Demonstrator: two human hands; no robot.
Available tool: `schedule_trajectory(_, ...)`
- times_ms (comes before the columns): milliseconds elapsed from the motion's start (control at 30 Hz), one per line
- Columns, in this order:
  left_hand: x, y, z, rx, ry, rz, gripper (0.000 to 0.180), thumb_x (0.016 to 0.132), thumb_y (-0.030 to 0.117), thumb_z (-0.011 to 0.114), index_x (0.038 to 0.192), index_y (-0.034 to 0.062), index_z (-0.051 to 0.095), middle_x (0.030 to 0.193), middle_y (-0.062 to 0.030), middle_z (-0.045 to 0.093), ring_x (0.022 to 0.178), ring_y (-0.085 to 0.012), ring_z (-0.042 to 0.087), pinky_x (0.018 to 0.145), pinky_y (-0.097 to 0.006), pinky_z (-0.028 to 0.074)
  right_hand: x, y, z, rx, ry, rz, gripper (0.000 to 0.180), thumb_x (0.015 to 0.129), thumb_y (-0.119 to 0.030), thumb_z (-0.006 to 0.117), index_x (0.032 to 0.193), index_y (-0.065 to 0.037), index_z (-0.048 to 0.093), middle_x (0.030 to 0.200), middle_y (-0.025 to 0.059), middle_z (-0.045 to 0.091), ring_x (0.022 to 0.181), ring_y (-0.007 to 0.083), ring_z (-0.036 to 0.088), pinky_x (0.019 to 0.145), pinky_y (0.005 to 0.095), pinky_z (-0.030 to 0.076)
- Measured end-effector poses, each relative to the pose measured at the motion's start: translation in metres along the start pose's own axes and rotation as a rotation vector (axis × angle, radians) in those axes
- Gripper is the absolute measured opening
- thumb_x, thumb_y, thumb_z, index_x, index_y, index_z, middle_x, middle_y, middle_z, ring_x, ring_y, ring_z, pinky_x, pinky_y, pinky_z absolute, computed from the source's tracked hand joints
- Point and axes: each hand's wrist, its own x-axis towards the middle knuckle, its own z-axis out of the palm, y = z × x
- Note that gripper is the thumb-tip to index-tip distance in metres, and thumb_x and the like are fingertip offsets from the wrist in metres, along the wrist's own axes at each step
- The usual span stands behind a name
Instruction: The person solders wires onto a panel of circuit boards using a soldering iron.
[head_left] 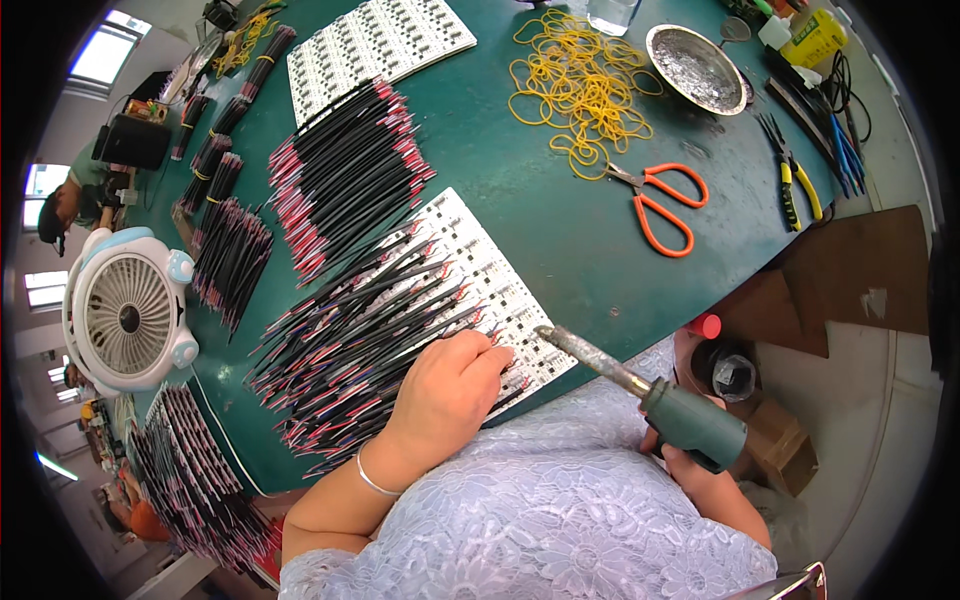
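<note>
Worn on the head, the left of two side-by-side fisheye cameras looks steeply down and forward across the green table (pixel 540 240), close above the left hand (pixel 450 395) and right hand (pixel 690 470). The lace garment (pixel 540 530) fills the lower foreground; distant windows (pixel 105 55) tilt along the curved left rim.

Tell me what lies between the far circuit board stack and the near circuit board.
The head view shows a pile of black wires there, with green tabletop to its right.
</note>
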Motion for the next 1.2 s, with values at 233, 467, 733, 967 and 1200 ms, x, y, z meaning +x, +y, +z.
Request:
schedule_trajectory(233, 0.002, 0.000, -0.001, 0.019, 0.014, 0.022, 0.021, 0.076, -0.005, 0.069, 0.095, 0.0030, 0.068, 0.087, -0.0105, 0.061, 0.076, -0.0286, 0.061, 0.067, -0.037, 0.051, 0.001, 0.001, 0.002, -0.081, -0.044, -0.030, 0.017, 0.072, -0.002, 0.069, 0.089, -0.004, 0.069, 0.084, 0.0116, 0.068, 0.071, 0.0290, 0.066, 0.064, 0.0356, 0.052)
schedule_trajectory(467, 0.001, -0.002, -0.001, 0.004, 0.008, 0.031, 0.020, 0.076, -0.006, 0.068, 0.094, 0.0031, 0.068, 0.086, -0.0100, 0.062, 0.077, -0.0282, 0.061, 0.068, -0.037, 0.051, -0.003, 0.003, 0.005, -0.139, -0.012, 0.020, 0.022, 0.069, -0.001, 0.071, 0.091, -0.004, 0.071, 0.089, 0.0119, 0.070, 0.078, 0.0296, 0.066, 0.071, 0.0363, 0.052)
schedule_trajectory(733, 0.002, -0.003, -0.002, 0.027, -0.025, 0.047, 0.019, 0.076, -0.006, 0.067, 0.093, 0.0023, 0.068, 0.086, -0.0096, 0.061, 0.077, -0.0276, 0.061, 0.069, -0.037, 0.051, 0.003, 0.002, 0.004, -0.216, -0.041, -0.032, 0.023, 0.069, -0.003, 0.072, 0.092, -0.005, 0.071, 0.093, 0.0114, 0.071, 0.083, 0.0295, 0.065, 0.075, 0.0365, 0.051)
schedule_trajectory(967, 0.004, -0.001, -0.003, 0.036, -0.073, 0.034, 0.017, 0.078, -0.003, 0.064, 0.094, 0.0014, 0.066, 0.084, -0.0097, 0.060, 0.075, -0.0281, 0.060, 0.067, -0.038, 0.050, 0.010, -0.002, -0.003, -0.380, -0.164, -0.143, 0.024, 0.068, -0.007, 0.072, 0.091, -0.007, 0.070, 0.086, 0.0091, 0.068, 0.074, 0.0272, 0.066, 0.064, 0.0337, 0.052)
schedule_trajectory(1200, 0.007, 0.001, -0.005, 0.049, -0.106, 0.021, 0.017, 0.078, -0.004, 0.064, 0.094, 0.0011, 0.066, 0.084, -0.0104, 0.060, 0.075, -0.0286, 0.061, 0.065, -0.038, 0.050, 0.011, -0.010, -0.004, -0.120, -0.065, -0.065, 0.013, 0.077, -0.007, 0.064, 0.089, -0.007, 0.069, 0.075, 0.0067, 0.067, 0.065, 0.0252, 0.066, 0.059, 0.0337, 0.052)
